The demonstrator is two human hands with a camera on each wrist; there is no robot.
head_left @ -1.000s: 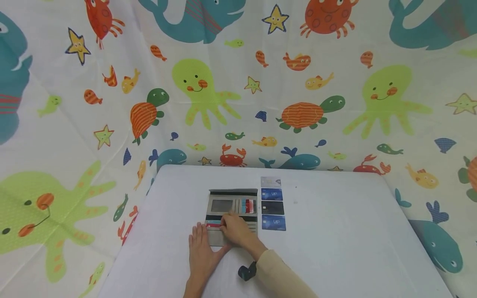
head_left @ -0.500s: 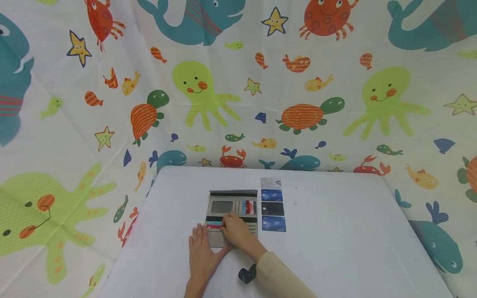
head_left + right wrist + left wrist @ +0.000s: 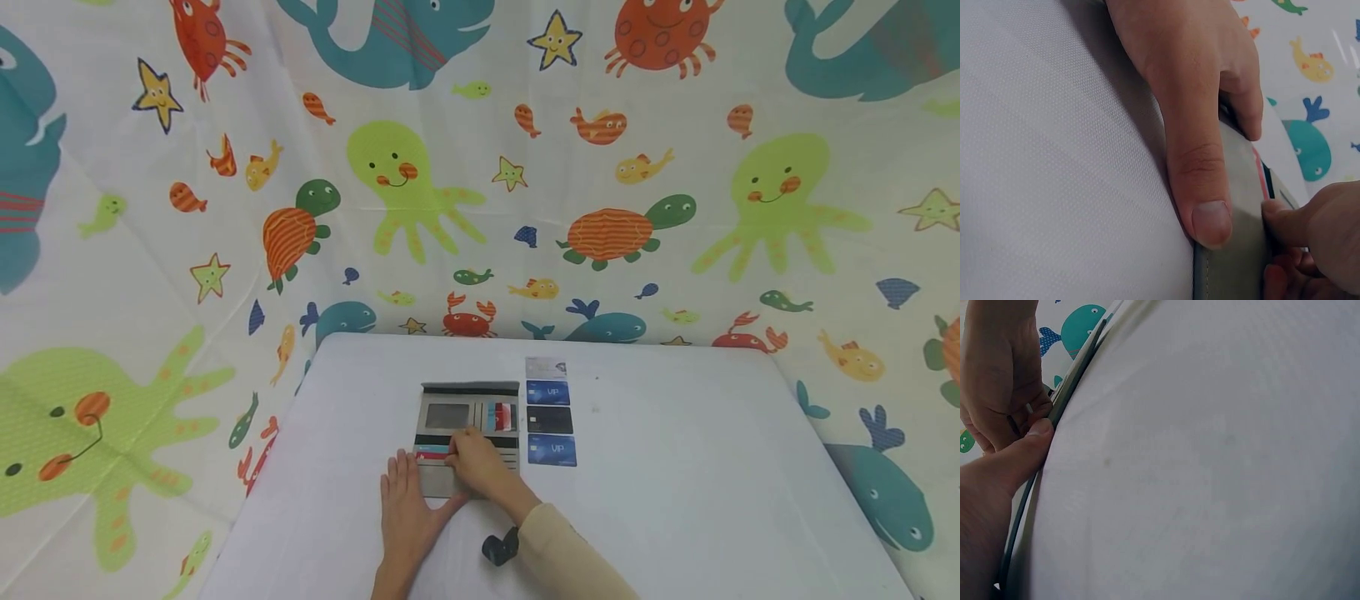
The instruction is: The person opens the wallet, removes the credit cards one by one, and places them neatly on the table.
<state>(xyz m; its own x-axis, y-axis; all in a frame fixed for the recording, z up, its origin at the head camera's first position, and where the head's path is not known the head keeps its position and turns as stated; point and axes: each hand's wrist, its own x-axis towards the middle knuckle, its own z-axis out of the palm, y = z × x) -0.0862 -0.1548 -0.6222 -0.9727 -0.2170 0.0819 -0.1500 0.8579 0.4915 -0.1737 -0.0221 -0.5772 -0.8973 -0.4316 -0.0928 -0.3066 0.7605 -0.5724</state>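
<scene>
A grey wallet (image 3: 433,482) lies spread open on the white table. My left hand (image 3: 408,504) rests flat along its left edge, fingers straight, and the thumb presses the near edge, as the right wrist view shows close up. My right hand (image 3: 483,467) reaches over the lower half with curled fingers. Between its thumb and fingers it pinches a red card (image 3: 430,456) in the lower pocket, with a light blue strip (image 3: 431,448) just above it. In the right wrist view, the red edge (image 3: 1259,169) sticks out of the pocket beside the right thumb (image 3: 1282,222).
Right of the wallet, several cards stand in a column: a silver card (image 3: 546,367), two blue VIP cards and a black card (image 3: 549,419). More cards (image 3: 501,416) sit in the wallet's upper pocket. A small black device (image 3: 500,547) is at the right wrist. A sea-animal curtain (image 3: 480,167) hangs behind.
</scene>
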